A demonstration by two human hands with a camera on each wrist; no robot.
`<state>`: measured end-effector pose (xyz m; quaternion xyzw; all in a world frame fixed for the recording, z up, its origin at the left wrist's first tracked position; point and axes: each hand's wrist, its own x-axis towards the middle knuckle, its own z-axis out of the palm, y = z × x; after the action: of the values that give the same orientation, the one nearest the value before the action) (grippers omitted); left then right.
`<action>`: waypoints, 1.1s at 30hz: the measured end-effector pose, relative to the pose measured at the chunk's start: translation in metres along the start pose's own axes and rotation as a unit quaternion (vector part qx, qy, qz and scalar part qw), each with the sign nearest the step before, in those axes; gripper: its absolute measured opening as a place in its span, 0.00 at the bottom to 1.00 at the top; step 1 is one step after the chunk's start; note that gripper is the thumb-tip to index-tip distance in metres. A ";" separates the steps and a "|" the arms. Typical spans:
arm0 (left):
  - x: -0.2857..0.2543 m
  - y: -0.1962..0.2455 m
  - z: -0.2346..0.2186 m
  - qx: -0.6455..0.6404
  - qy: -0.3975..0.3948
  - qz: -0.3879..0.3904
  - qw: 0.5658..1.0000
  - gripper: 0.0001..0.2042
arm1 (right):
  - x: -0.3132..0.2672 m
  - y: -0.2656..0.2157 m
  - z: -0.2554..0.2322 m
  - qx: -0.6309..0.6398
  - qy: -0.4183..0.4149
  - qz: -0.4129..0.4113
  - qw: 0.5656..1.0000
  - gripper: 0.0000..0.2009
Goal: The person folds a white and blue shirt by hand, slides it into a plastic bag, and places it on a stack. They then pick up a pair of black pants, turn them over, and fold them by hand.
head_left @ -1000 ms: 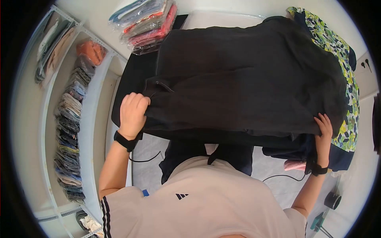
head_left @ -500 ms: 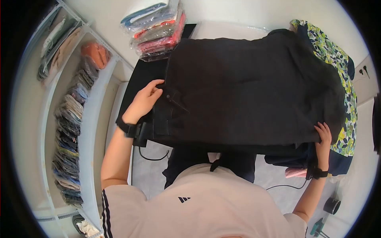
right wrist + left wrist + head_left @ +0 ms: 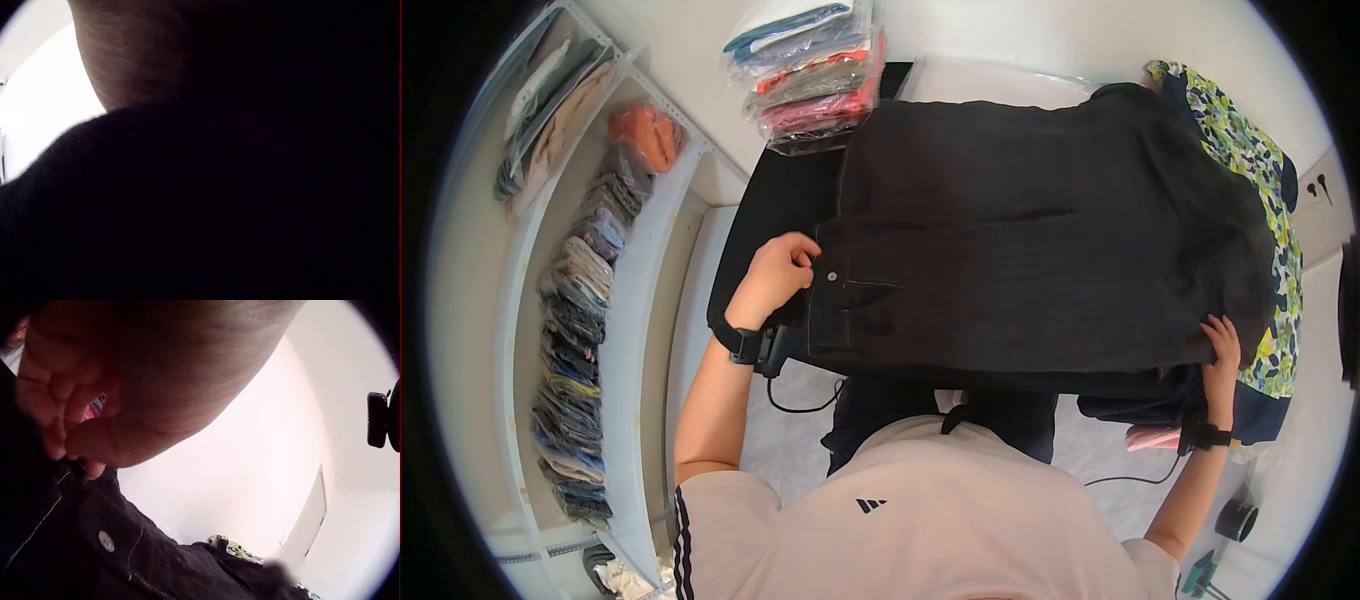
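A dark button-up shirt (image 3: pixel 1000 250) lies spread across the black tabletop, with a sleeve laid along its near side. The sleeve's cuff (image 3: pixel 825 330), with a pale button (image 3: pixel 832 276), is at the left end. My left hand (image 3: pixel 775 280) pinches the cuff's edge between thumb and fingers; the left wrist view shows the fingertips on the cloth just above the button (image 3: pixel 106 541). At the right end my right hand (image 3: pixel 1224 348) rests on the shirt near its front edge, fingers spread on the cloth. Dark cloth fills most of the right wrist view and hides those fingers.
A stack of bagged folded clothes (image 3: pixel 815 85) stands at the table's back left. A floral garment (image 3: pixel 1260 180) lies under the shirt's right end. Shelves (image 3: pixel 640 330) with packed clothes line the left wall. Cables (image 3: pixel 800 408) hang from both wrists.
My left hand let go of the bunched cuff, went up and away along the left edge, then came back to the cuff, now lying flatter with its button showing. The right hand stayed put.
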<state>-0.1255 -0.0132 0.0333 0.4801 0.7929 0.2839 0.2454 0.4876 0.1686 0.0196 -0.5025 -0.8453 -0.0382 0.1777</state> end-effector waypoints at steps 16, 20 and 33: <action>0.025 0.039 -0.008 -0.140 -0.086 0.106 0.981 0.10 | -0.002 -0.001 0.000 0.000 0.012 0.002 1.000 0.21; 0.032 0.030 -0.008 -0.127 -0.011 0.111 0.986 0.10 | -0.002 -0.001 0.001 0.002 0.016 0.000 1.000 0.22; -0.070 0.051 0.016 0.259 -0.219 0.209 0.917 0.41 | 0.005 -0.076 -0.021 -0.074 -0.064 -0.048 0.994 0.35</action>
<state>-0.0534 -0.0538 0.0650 0.7317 0.6467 0.0016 0.2152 0.4256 0.1301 0.0493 -0.4746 -0.8729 -0.0767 0.0835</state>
